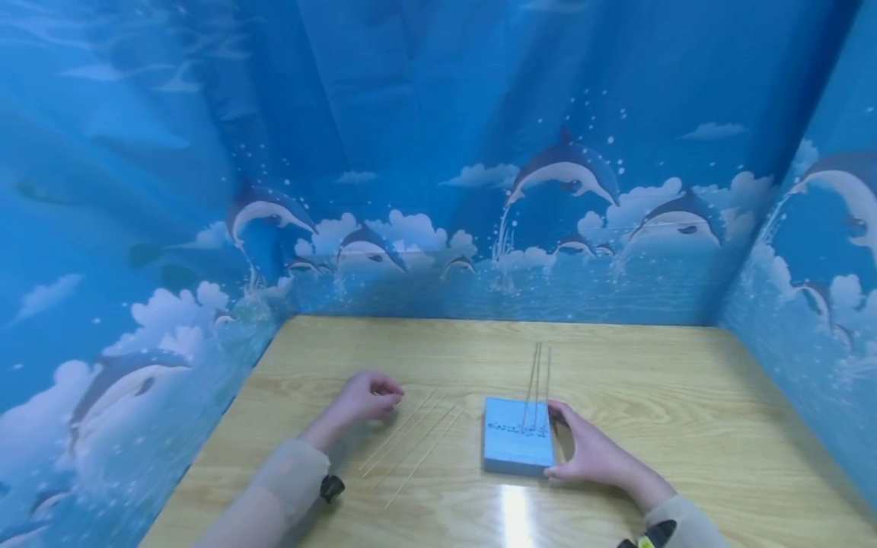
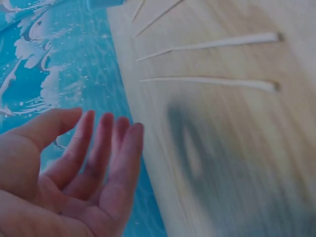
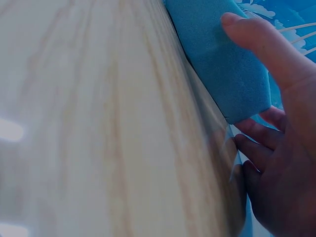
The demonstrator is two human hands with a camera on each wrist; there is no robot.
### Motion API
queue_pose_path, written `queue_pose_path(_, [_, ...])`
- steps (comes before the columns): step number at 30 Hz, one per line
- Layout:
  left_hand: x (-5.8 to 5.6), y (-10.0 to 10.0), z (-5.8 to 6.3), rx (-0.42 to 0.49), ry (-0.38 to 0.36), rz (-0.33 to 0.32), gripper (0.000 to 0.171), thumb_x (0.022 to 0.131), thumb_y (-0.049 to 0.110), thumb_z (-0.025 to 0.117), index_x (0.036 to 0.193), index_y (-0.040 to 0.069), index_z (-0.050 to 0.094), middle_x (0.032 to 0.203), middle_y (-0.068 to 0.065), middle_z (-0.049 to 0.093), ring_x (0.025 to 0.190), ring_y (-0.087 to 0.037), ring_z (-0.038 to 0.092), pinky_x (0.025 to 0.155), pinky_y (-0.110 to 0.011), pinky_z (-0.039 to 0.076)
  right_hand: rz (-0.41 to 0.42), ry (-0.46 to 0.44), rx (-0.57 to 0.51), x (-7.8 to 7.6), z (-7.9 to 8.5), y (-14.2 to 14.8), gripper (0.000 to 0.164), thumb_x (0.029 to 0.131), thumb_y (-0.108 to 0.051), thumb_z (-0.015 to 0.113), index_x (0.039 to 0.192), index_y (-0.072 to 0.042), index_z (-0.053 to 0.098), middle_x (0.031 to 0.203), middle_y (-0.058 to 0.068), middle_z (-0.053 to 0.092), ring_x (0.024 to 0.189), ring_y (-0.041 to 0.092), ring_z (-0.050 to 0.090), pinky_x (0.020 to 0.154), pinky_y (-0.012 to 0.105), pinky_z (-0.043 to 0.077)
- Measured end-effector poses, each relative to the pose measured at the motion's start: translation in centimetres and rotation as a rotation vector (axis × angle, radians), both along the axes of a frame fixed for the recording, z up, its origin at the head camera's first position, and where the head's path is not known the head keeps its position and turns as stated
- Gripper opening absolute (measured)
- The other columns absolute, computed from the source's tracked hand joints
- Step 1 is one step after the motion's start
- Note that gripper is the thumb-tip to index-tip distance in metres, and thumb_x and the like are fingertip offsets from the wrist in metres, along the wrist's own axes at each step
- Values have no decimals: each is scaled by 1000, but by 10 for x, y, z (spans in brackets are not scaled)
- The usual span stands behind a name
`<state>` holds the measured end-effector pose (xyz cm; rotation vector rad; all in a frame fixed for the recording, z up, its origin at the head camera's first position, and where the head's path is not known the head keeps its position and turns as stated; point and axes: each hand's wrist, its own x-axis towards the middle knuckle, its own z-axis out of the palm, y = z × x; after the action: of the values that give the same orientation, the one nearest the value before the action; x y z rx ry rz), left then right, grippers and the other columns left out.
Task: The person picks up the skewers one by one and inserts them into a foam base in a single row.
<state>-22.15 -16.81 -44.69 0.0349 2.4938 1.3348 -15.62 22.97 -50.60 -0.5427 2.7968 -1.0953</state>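
Note:
My right hand [image 1: 582, 450] grips a blue foam block [image 1: 517, 457] at its right side, the thumb on the near face and fingers behind. In the right wrist view the thumb presses the foam [image 3: 217, 64], and some fingertips touch its lower corner. Three thin wooden sticks [image 1: 537, 388] stand up from the block's top, slightly tilted, among dark marks or holes. My left hand [image 1: 366, 397] hovers over the table, left of several loose sticks [image 1: 424, 459]. Its fingers are loosely bent with nothing in them, as the left wrist view confirms beside the sticks [image 2: 212, 80].
The light wood table [image 1: 651, 380] is bordered at the back and sides by blue curtains [image 1: 425, 167] printed with dolphins and clouds. Dark devices are strapped on both wrists, one of them the left wrist device [image 1: 332, 488].

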Motion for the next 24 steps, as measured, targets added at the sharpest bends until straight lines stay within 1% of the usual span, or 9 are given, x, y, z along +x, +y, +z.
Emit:
queue_pose_path(4, [0,-2,-5,-59,-45,3,11,89,8,70,99,5,73,90,-6,69,78,-17,66,70,-33,62,5,9,2,-1,1,2,115,58,-44,92,146,3,34,145,23,49,135,42,46,113,59,35])
queue_pose_path(8, [2,-2,-7,-101,-48,-19,13,83,3,73,96,4,72,84,-7,68,73,-17,64,66,-32,61,9,21,-1,-3,1,3,115,57,-42,92,146,3,34,145,23,50,135,41,47,113,59,35])
queue_pose_path(11, [4,-1,-12,-145,-34,-50,15,79,3,77,93,5,71,81,-6,67,68,-17,63,62,-29,60,11,17,1,-3,-1,2,116,57,-44,92,146,3,34,145,22,49,135,41,47,113,59,35])
queue_pose_path(17, [8,1,-24,-182,-12,-97,22,73,7,82,90,7,68,76,-5,65,62,-16,59,58,-27,55,12,-12,-12,2,-3,-2,117,58,-46,91,147,2,33,148,23,46,137,43,44,114,60,33])
queue_pose_path(20, [7,3,-26,-193,10,-108,23,71,7,83,88,7,67,74,-4,64,59,-15,58,56,-26,54,15,-11,-10,3,-3,0,117,58,-46,91,148,2,32,148,24,45,137,43,43,114,60,33])
queue_pose_path(24, [6,6,-27,-208,60,-128,22,70,3,83,85,7,67,72,-3,63,59,-14,57,55,-25,53,9,-18,-9,2,-2,2,118,59,-46,91,148,2,31,149,24,45,137,43,43,114,60,33])
